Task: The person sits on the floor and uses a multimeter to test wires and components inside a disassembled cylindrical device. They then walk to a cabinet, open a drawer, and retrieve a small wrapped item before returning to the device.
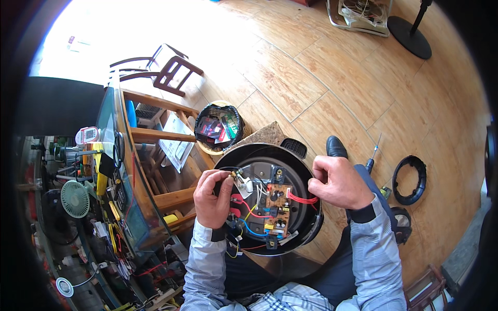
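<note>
A round black appliance base lies upside down and open in front of me, its metal inside and wiring exposed. Across its middle sits a brown circuit board with red, blue, yellow and white wires. My left hand is closed in a pinch on a small metal bracket with a brass-coloured piece, over the left part of the base. Above the right rim, my right hand is closed, thumb against curled fingers; what they hold, if anything, is hidden. A bundle of red wires runs from the board to just below it.
A screwdriver and a black ring lie on the wooden floor at right. Left of the base stands a lined waste basket and a glass-topped table crowded with tools and a small green fan. A chair stands beyond.
</note>
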The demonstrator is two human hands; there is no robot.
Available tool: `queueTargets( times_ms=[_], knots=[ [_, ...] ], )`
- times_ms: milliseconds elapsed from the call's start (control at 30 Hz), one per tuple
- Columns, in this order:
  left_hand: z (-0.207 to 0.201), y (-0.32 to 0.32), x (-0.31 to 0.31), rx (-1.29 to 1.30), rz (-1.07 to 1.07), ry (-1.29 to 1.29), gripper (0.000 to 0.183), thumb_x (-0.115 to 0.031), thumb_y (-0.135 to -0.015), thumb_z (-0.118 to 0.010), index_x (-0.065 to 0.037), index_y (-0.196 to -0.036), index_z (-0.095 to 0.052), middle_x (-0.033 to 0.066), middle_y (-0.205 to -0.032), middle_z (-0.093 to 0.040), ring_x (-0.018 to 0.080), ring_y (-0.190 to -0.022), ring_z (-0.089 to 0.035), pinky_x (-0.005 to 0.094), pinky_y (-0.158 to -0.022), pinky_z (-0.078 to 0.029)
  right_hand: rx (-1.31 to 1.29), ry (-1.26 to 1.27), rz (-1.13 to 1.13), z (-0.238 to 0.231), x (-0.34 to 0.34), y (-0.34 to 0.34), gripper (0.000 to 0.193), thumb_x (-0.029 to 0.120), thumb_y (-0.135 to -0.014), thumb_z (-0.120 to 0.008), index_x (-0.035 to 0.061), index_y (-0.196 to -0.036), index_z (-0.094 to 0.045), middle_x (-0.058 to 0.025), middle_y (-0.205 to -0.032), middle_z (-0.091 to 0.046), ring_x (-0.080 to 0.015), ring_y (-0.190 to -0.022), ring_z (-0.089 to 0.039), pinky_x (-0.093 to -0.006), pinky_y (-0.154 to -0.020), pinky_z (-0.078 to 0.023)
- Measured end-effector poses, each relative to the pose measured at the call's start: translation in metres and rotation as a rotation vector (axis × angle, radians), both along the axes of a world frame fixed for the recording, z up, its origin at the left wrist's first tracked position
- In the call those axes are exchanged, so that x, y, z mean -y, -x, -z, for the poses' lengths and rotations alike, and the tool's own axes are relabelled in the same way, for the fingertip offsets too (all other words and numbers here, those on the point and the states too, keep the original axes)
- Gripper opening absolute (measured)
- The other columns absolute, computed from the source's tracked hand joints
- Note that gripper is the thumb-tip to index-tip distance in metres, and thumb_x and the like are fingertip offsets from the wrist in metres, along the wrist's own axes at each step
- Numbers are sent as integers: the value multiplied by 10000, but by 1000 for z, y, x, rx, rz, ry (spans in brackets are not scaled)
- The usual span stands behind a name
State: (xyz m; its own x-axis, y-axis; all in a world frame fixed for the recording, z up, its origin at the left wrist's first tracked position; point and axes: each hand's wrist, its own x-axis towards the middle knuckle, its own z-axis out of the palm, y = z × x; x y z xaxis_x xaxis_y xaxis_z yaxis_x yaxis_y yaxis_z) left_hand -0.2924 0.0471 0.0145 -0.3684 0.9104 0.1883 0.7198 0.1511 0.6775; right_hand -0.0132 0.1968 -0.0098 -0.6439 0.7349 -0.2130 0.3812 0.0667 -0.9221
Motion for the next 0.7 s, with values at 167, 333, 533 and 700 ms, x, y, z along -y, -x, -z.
queueTargets(
  times_ms=[167, 333, 533, 700],
  knots=[
    [-3, 3, -2, 57, -1, 63, 174, -42, -915, -776, 33, -1068, -739, 111, -1025, -702, 204, -949, -697, 313, -866, -547, -11, -21, -8, 1, 0, 1, 229, 146, -780, -694, -4, -701, -540, -178, -602, -549, -333, -546, -564, -427, -547, -446],
    [-4, 7, -2, 134, -29, 158, 197, -35, -903, -772, 35, -1085, -742, 107, -1050, -708, 180, -972, -689, 301, -892, -541, -13, -20, -10, 0, 0, 0, 208, 145, -781, -692, 10, -707, -553, -173, -604, -561, -354, -558, -582, -440, -548, -448],
    [-3, 10, -2, 165, -18, 165, 206, -43, -905, -769, 43, -1089, -739, 101, -1069, -705, 176, -995, -681, 299, -915, -531, -3, -44, 20, -2, 2, 1, 204, 156, -782, -694, 19, -713, -559, -196, -629, -587, -407, -608, -614, -474, -569, -467],
    [-2, 9, -2, 159, -30, 167, 196, -34, -909, -755, 46, -1086, -728, 115, -1086, -695, 191, -1026, -666, 307, -939, -519, 16, -78, 12, -4, 3, 1, 170, 160, -784, -672, 21, -740, -585, -228, -703, -639, -453, -681, -650, -527, -629, -503]
  ],
)
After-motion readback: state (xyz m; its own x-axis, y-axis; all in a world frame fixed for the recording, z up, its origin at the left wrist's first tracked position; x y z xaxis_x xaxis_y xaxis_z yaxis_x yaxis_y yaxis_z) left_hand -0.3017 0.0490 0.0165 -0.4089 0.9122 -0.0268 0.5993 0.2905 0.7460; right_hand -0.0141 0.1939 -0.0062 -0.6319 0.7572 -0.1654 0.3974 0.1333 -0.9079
